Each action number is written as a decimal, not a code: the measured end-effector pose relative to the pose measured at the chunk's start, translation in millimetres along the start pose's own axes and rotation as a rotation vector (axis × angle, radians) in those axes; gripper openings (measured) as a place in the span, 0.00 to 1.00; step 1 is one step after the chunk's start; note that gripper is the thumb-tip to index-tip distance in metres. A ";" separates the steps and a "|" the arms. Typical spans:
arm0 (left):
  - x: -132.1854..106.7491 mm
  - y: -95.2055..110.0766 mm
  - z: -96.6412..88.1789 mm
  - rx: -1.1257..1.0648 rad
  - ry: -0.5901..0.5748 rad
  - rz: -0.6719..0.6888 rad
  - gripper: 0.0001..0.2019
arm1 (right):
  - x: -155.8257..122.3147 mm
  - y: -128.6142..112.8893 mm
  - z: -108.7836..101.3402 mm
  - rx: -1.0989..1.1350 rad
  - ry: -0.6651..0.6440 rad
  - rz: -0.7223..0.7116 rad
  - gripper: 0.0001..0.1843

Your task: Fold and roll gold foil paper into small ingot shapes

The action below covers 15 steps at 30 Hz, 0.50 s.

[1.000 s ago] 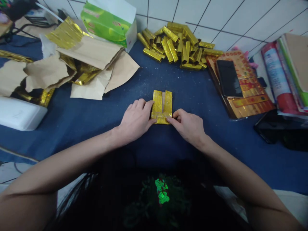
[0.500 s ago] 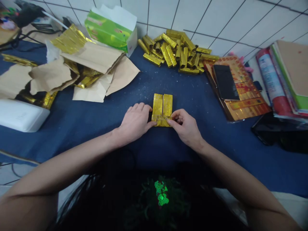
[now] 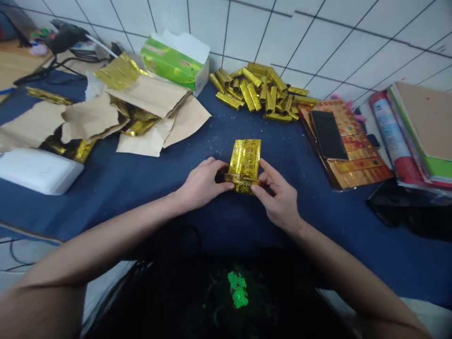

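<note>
Apparently, the folded gold paper (image 3: 246, 157) is held at the middle of the counter (image 3: 158, 176); whether it is lifted cannot be told. Its near end is pinched by the left hand's (image 3: 202, 185) grip and the right hand's (image 3: 281, 197), each partly hidden. The white case (image 3: 40, 172) is cut off at left.

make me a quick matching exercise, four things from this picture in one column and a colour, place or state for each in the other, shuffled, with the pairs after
Things
1. folded gold paper
2. phone
3. box
4. gold rolls

Descriptions
A. green and white
B. piled near the tiled wall
C. between the left hand and the right hand
D. black, lying on a gold-and-red packet

Pairs: 1-C, 2-D, 3-A, 4-B
</note>
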<state>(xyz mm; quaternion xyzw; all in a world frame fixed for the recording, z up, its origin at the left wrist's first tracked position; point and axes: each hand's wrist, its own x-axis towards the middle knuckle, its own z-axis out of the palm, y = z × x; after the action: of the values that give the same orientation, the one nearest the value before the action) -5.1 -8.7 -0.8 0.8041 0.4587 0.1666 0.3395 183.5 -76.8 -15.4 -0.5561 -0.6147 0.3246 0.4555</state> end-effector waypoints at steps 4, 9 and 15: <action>2.4 -1.9 0.9 -0.466 -0.102 -0.033 0.11 | -0.9 -4.5 -3.4 -0.007 0.017 -0.054 0.25; 2.4 1.3 6.3 -0.758 -0.172 -0.066 0.07 | 1.3 -2.8 -5.0 0.009 0.027 0.046 0.08; 1.7 0.4 10.5 -0.717 -0.126 -0.088 0.01 | 7.3 1.2 -4.5 0.026 -0.047 0.236 0.09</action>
<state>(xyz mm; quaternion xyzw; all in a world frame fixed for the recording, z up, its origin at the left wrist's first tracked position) 2.1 -11.5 -8.1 0.6220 0.3835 0.2521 0.6344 188.3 -70.0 -13.3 -0.6109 -0.5511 0.3968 0.4070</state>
